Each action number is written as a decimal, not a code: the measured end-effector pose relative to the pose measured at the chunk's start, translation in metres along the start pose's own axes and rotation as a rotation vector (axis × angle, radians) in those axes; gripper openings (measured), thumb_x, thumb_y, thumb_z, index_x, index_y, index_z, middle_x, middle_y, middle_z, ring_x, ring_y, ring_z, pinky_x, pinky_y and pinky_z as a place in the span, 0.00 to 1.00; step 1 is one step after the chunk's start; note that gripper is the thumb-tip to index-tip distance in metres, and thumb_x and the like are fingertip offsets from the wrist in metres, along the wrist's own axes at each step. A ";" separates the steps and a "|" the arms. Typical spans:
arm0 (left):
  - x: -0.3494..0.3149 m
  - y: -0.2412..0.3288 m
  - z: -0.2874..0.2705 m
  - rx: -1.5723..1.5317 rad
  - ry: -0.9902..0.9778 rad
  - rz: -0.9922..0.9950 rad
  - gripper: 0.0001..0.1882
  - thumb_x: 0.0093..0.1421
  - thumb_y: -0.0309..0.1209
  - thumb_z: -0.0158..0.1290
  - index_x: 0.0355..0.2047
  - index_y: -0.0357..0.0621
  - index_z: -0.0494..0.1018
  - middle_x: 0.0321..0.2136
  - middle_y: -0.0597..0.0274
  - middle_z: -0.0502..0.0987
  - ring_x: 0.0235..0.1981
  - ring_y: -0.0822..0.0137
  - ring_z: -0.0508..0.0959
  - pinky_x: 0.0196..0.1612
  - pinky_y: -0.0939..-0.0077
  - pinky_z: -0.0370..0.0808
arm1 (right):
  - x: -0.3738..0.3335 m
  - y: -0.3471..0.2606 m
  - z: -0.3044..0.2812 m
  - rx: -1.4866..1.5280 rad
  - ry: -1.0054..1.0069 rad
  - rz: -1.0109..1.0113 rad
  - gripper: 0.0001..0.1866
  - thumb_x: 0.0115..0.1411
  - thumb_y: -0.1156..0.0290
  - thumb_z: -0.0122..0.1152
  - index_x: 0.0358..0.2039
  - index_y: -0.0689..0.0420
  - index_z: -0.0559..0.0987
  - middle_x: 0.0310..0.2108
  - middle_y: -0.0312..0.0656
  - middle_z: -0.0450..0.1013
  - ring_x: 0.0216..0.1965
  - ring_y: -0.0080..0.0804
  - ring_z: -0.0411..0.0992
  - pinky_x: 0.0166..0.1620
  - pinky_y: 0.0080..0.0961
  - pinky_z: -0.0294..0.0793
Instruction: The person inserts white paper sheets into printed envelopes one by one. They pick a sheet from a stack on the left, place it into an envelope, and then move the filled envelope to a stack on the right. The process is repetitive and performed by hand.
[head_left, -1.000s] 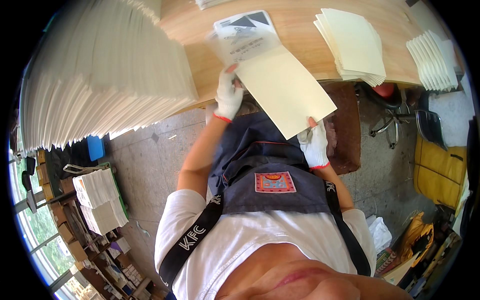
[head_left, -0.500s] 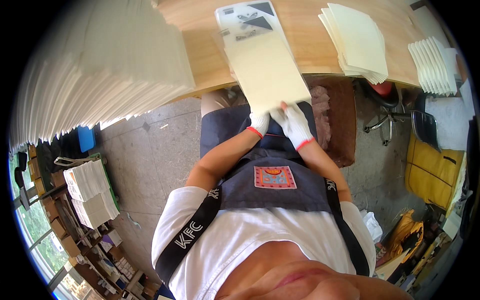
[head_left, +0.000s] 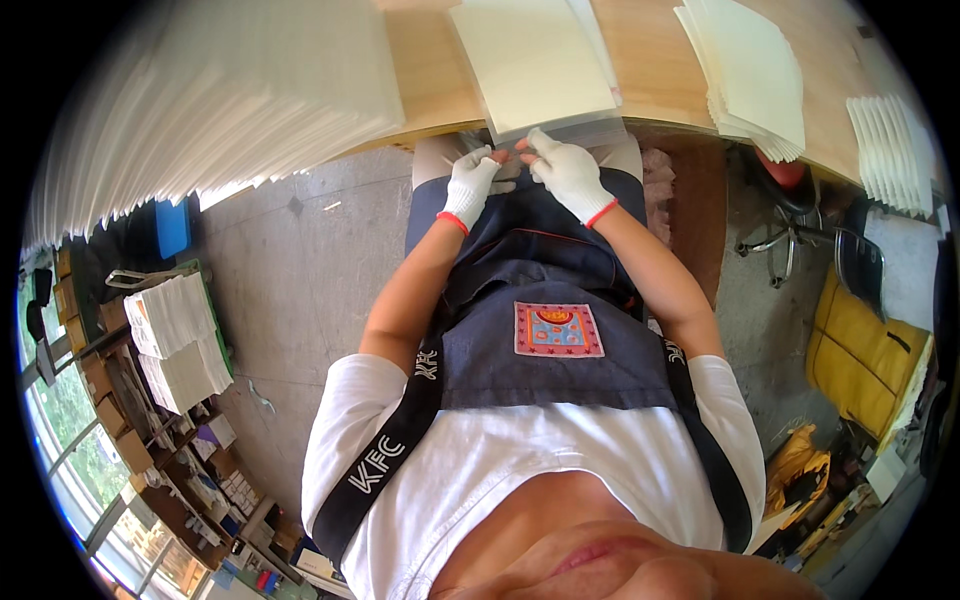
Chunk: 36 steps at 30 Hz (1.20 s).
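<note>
Though lying flat at twelve o'clock on the surface (head_left: 655, 70), some chance of skewing for the card (head_left: 535, 65), most likely from an uneven tug. Seemingly with clear film (head_left: 590, 130) around or under it, no telling which; far end out of view. At its six o'clock edge, film reaching past the surface's rim, so liable, by judgement, to crease or snag if pressed against that rim.

At seven o'clock from the card, gloved left hand (head_left: 474, 186), with fingers (head_left: 498, 156) bent and bare-tipped near the film. At about half past five, gloved right hand (head_left: 570, 178), two bare tips close together and turned toward ten o'clock. Impossible to make out for either hand: film pinched, or merely touched. If only loosely gripped, a slip likely on such thin, smooth material; if pulled harder by one hand, a twist of the card toward that side. At six o'clock, apron (head_left: 480, 285) below the rim, hence a possible slide onto it after too strong a pull.

Farther out, at nine o'clock, tall stack (head_left: 200, 110), perhaps easily disturbed by a bump. At three o'clock, loosely aligned fan (head_left: 755, 80) of cream cards, easily knocked askew by a wide sweep.
</note>
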<state>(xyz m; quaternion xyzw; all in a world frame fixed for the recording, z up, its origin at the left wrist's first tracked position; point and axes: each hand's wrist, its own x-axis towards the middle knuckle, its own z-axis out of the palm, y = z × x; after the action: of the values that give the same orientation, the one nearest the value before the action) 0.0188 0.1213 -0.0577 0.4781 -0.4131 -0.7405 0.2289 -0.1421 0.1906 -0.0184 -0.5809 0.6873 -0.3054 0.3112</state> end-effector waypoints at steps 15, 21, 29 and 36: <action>-0.003 0.014 -0.006 0.029 -0.075 -0.031 0.13 0.61 0.32 0.42 0.37 0.33 0.70 0.32 0.53 0.76 0.30 0.62 0.78 0.32 0.73 0.77 | 0.015 -0.004 0.001 0.024 -0.030 -0.098 0.08 0.57 0.65 0.48 0.35 0.53 0.65 0.31 0.40 0.75 0.34 0.40 0.74 0.33 0.38 0.70; 0.000 0.016 -0.010 0.055 -0.087 -0.001 0.13 0.59 0.27 0.42 0.38 0.27 0.69 0.31 0.49 0.77 0.29 0.61 0.79 0.31 0.74 0.78 | 0.026 -0.008 -0.003 -0.245 -0.202 -0.207 0.07 0.54 0.68 0.49 0.33 0.54 0.68 0.21 0.41 0.73 0.20 0.38 0.72 0.21 0.33 0.68; -0.018 0.015 -0.027 0.235 0.011 0.101 0.12 0.59 0.28 0.47 0.38 0.31 0.69 0.33 0.54 0.75 0.29 0.63 0.78 0.31 0.76 0.76 | -0.106 0.206 -0.119 0.866 1.028 0.405 0.10 0.58 0.67 0.45 0.28 0.61 0.69 0.23 0.43 0.69 0.23 0.31 0.70 0.28 0.22 0.72; 0.005 0.030 -0.031 1.301 0.344 1.452 0.13 0.38 0.25 0.60 0.27 0.48 0.72 0.38 0.61 0.73 0.36 0.58 0.73 0.38 0.62 0.71 | -0.117 0.157 -0.088 -0.537 0.079 0.261 0.19 0.52 0.61 0.52 0.47 0.46 0.71 0.33 0.51 0.72 0.36 0.48 0.71 0.37 0.43 0.68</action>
<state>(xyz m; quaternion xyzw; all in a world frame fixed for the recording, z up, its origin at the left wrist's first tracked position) 0.0427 0.0890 -0.0416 0.2424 -0.8934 0.0306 0.3770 -0.2912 0.3332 -0.0780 -0.5370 0.8239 -0.0923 0.1561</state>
